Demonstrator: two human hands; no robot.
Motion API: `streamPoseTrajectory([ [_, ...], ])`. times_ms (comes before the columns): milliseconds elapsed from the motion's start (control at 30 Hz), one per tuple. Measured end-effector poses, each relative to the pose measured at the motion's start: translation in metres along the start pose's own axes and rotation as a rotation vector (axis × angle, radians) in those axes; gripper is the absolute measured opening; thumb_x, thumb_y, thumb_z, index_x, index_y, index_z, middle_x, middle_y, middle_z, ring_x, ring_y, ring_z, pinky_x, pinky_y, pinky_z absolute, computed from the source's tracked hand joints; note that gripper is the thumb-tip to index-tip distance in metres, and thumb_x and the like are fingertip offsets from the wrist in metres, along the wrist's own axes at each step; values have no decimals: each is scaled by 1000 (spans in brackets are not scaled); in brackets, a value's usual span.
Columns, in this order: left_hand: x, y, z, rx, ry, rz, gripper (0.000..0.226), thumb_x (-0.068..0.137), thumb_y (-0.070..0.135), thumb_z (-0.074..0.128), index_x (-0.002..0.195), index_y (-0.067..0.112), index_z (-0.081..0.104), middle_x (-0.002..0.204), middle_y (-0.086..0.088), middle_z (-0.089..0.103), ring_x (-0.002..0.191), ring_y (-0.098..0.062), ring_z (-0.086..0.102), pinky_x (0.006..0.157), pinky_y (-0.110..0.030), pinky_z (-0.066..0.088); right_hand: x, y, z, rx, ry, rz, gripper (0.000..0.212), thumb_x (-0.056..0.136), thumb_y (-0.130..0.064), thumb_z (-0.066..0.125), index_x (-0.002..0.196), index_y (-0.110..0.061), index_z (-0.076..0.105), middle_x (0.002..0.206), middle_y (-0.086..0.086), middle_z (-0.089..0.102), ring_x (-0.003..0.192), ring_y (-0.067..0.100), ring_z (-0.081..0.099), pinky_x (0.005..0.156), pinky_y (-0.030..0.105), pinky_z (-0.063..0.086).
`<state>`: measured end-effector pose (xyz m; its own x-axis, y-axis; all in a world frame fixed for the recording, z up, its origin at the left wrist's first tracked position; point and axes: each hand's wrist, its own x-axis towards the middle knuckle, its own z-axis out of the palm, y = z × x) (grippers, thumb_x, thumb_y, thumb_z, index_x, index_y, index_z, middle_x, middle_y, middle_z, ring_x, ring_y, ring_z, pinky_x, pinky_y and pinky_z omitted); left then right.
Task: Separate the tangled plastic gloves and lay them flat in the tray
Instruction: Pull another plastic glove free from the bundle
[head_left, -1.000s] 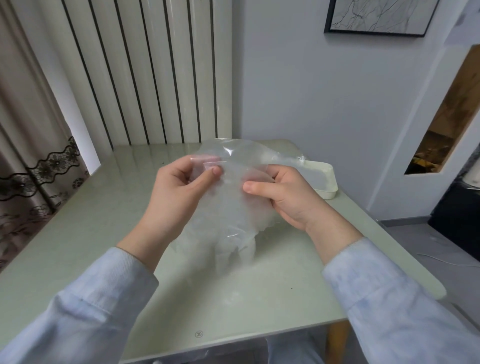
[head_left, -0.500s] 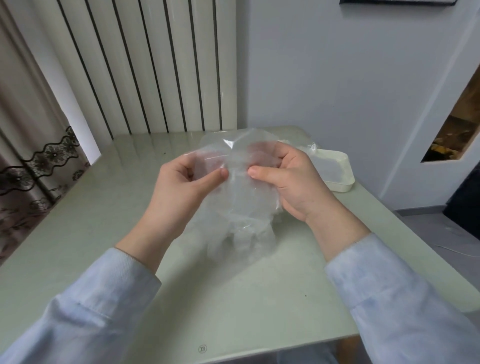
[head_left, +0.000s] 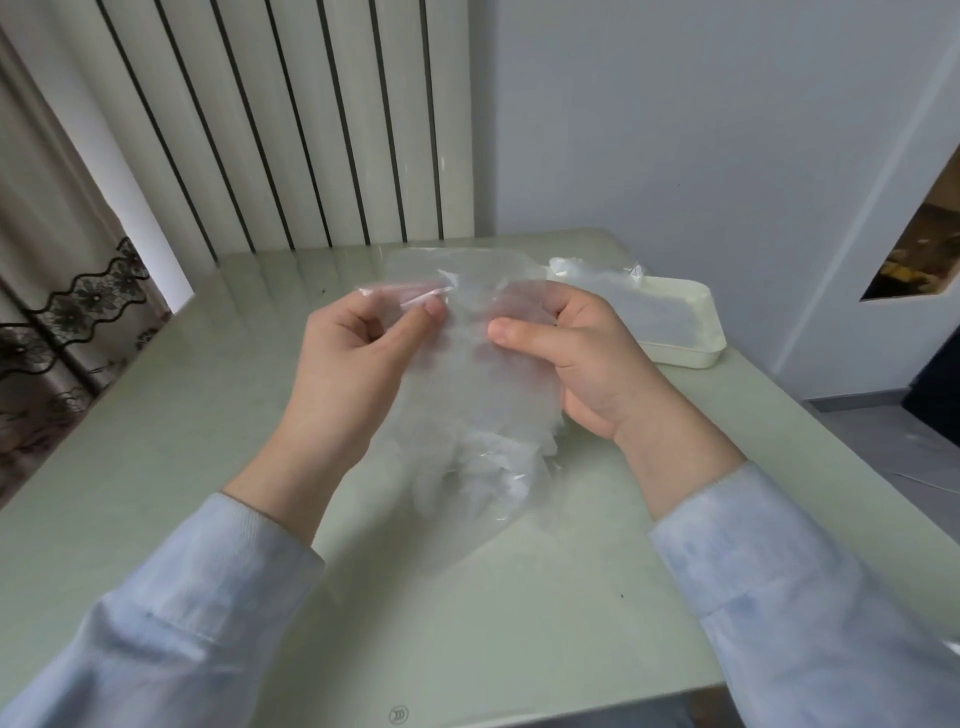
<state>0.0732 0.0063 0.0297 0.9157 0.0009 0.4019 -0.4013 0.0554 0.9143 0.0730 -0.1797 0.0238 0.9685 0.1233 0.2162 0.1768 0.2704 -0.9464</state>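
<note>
From the head camera, a crinkled bunch of thin, clear plastic gloves (head_left: 485, 415) hangs in the air between both hands above a smooth pale green table (head_left: 197, 415). The left hand (head_left: 353, 364) pinches the film's upper edge between thumb and forefinger. The right hand (head_left: 587, 364) curls round the other side, thumb pressed on the front. The limp glove fingers droop towards the tabletop. A cream, round-cornered plastic tray (head_left: 711, 345) sits well to the right, with translucent film (head_left: 623, 291) lying in it.
</note>
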Motion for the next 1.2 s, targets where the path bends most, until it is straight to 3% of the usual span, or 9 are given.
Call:
streamPoseTrajectory([
  [100,3,-2,0,12,-8,-4,6,92,16,73,92,17,79,100,-1,78,95,-16,71,93,-44,55,1,6,-3,8,-20,51,13,82,-5,76,91,-15,76,92,8,74,83,23,70,81,36,57],
  [300,2,-11,2,7,-24,-42,6,93,12,70,95,16,75,79,9,75,71,-6,68,68,-21,54,5,14,-11,29,23,52,22,82,-14,76,103,-8,75,100,14,74,88,27,69,85,41,55],
  [467,-2,-12,7,16,-82,-34,9,93,13,70,98,17,75,81,11,75,76,-2,67,71,-16,51,3,14,-10,12,31,81,27,89,-8,73,114,2,72,117,27,70,103,38,69,94,51,55],
  [600,-7,-8,1,10,-289,-139,6,93,13,71,97,16,73,84,7,75,75,-7,69,66,-18,53,1,3,-9,30,66,43,11,92,-5,68,101,-4,75,98,17,75,88,28,71,79,37,60],
  [733,-18,-3,-6,-20,-477,-247,21,83,9,78,103,10,73,94,-8,75,84,-21,73,72,-28,58,-8,-16,-7,42,59,-10,8,92,-4,67,97,-6,73,88,7,75,82,20,71,79,32,59],
  [900,-34,13,-3,-118,-575,-339,39,81,16,78,114,0,65,100,-39,59,81,-32,54,72,-35,43,-21,-43,-9,8,145,-42,7,91,-9,72,95,-10,76,89,8,76,83,22,72,81,36,59],
  [1033,-51,35,13,-100,-591,-426,19,85,7,75,102,7,67,79,-15,56,49,-17,46,42,-20,26,-30,-51,-24,-163,216,28,6,91,-10,73,96,-8,75,89,11,77,80,23,75,74,35,60],
  [1100,-53,30,19,-22,-576,-508,14,92,4,68,106,5,67,73,-6,59,46,-7,47,42,-17,32,-34,-42,-35,-194,271,95,11,91,-10,74,101,-5,75,91,13,78,81,25,75,74,36,61],
  [1200,-54,11,20,221,-598,-600,21,96,16,64,111,1,68,77,-8,66,60,-16,54,49,-21,42,-42,-22,-55,-268,320,178,10,91,-9,74,99,-4,75,91,14,78,80,26,75,74,37,62],
])
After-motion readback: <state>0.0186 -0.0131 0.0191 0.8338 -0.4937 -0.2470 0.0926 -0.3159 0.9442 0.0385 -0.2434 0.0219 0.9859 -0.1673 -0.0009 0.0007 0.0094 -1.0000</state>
